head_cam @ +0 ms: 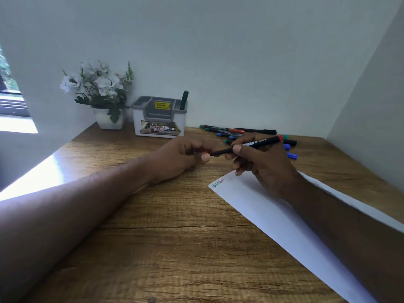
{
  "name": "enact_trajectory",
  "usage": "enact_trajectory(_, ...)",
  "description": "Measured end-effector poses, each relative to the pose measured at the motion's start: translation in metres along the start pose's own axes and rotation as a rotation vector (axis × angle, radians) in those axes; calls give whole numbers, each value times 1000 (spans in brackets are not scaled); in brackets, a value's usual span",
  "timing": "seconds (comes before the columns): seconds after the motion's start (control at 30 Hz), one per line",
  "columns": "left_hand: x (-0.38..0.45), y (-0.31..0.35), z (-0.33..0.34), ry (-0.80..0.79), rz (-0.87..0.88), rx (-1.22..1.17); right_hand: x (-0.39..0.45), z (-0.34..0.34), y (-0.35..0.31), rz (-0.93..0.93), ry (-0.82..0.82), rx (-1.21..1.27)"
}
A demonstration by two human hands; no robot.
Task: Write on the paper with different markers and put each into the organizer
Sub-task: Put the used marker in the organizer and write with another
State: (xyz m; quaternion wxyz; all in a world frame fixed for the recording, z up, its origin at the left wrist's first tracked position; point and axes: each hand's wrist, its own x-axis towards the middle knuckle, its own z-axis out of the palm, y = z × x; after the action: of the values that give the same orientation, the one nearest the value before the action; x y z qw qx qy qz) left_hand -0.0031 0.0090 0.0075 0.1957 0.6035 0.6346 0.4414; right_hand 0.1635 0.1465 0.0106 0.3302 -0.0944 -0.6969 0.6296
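My right hand (pixel 260 165) holds a black marker with a red end (pixel 255 145) above the top of the white paper (pixel 273 213). Its tip points left toward my left hand (pixel 183 158), whose fingers are closed around a small red cap (pixel 197 152) right at the marker's tip. The paper bears short green and red writing (pixel 218 182) near its upper left corner. A grey and white organizer (pixel 159 117) stands at the back with one green marker (pixel 184 100) upright in its right slot. Several loose markers (pixel 242 132) lie behind my hands.
A white pot of white flowers (pixel 98 92) stands left of the organizer. White walls close in the wooden desk (pixel 170 237) at the back and right. A window (pixel 11 101) opens at the far left.
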Motion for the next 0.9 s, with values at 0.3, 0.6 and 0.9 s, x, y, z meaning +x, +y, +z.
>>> enact_trajectory(0.3, 0, -1, 0, -4, -12, -66, -2, 4, 2, 28, -46, -46)
enact_trajectory(0.6, 0, 1, 1, -100, -96, -208, -7, 18, 11, 45, -136, -156)
enact_trajectory(0.9, 0, 0, 5, -23, -9, -226, -3, 14, 8, 75, -205, -209)
